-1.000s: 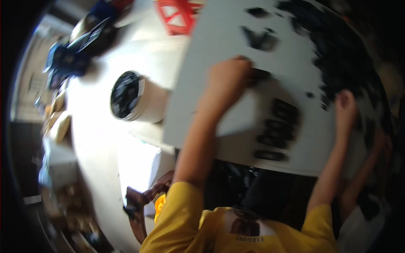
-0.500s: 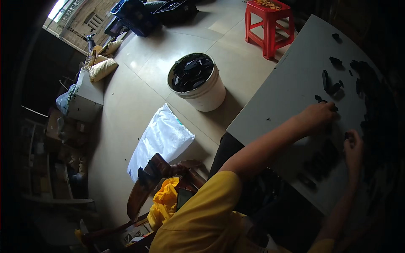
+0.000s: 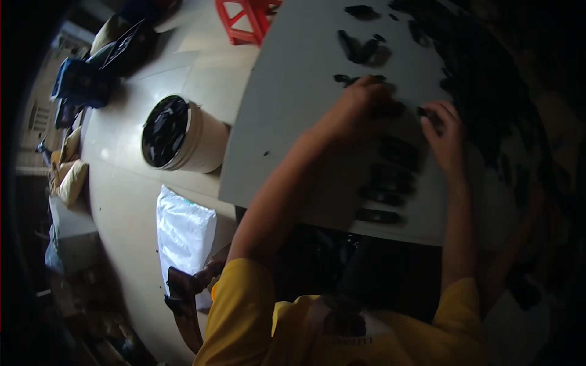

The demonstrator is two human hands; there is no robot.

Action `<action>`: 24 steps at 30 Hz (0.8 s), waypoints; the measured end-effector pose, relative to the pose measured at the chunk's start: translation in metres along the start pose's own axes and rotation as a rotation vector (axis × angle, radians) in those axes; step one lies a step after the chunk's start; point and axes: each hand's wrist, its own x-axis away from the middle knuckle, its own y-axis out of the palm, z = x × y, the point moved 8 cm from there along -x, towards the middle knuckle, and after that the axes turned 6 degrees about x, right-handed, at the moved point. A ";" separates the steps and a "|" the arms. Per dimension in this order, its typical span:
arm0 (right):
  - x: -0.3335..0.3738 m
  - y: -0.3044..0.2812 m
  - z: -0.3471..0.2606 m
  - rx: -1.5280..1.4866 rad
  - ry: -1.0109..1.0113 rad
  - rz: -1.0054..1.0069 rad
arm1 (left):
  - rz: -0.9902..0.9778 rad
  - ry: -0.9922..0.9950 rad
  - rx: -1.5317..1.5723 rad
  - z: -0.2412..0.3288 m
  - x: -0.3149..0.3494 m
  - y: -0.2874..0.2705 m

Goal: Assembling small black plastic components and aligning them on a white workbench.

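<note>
My left hand is over the grey-white tabletop, its fingers curled round a black plastic piece that shows only in part. To its right, my right hand pinches a small black piece between thumb and fingers. Below the hands, several black parts lie side by side in a column toward the near table edge. Beyond my left hand are a few loose black pieces. A large dark heap of similar parts spreads along the right side.
Left of the table stands a white bucket full of black pieces. A white plastic bag lies on the floor, near a dark wooden chair. A red stool is at the far edge. Another person's arm shows dimly at right.
My view has turned right, so the table and hands appear further left and the bucket has shifted left. Both hands stay over the same part of the table, fingers still closed.
</note>
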 end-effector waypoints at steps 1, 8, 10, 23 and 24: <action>0.001 -0.002 -0.004 -0.069 0.001 0.020 | -0.082 -0.074 0.000 -0.004 -0.003 0.007; 0.006 -0.010 -0.039 -0.018 -0.103 0.016 | -0.047 0.011 0.086 0.005 -0.008 0.021; 0.007 -0.004 -0.041 -0.014 -0.131 0.008 | -0.071 -0.010 0.076 0.005 -0.007 0.021; -0.002 0.000 -0.048 0.061 -0.167 -0.046 | -0.076 -0.084 0.139 -0.001 -0.009 0.018; -0.004 0.002 -0.040 0.040 -0.051 -0.084 | -0.093 -0.095 0.150 -0.001 -0.009 0.020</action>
